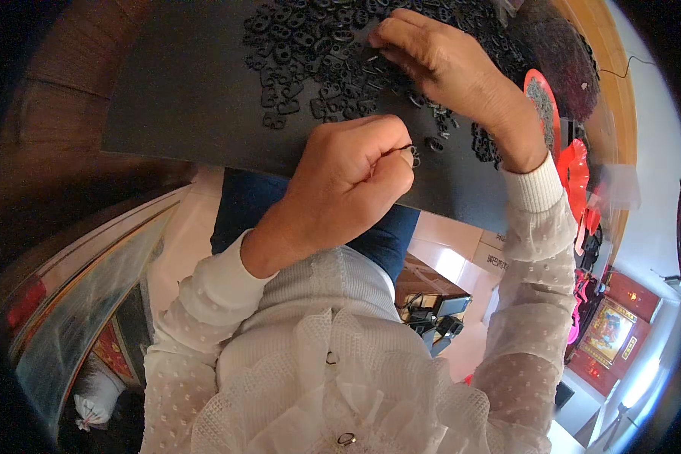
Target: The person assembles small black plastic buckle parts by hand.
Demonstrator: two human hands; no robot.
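My left hand [348,178] is closed at the table's near edge. Its thumb and forefinger pinch a small black part with holes [413,153], mostly hidden by the fingers. Over the right side of a heap of small black two-hole pieces [310,57], like cord locks, is my right hand [439,64]. Its fingers are bent together with the tips low over the heap; whatever they hold is too small or hidden to make out. Small silvery metal pieces [443,119] lie scattered below the right hand, near a single black piece [433,144].
The dark table top [181,91] carries the heap. Beyond my right wrist stands an orange-red tray [556,125] with small grey parts, and nearer me a red scalloped dish [573,170]. More black pieces [486,144] lie beside that wrist. Cardboard boxes [461,234] sit below the table.
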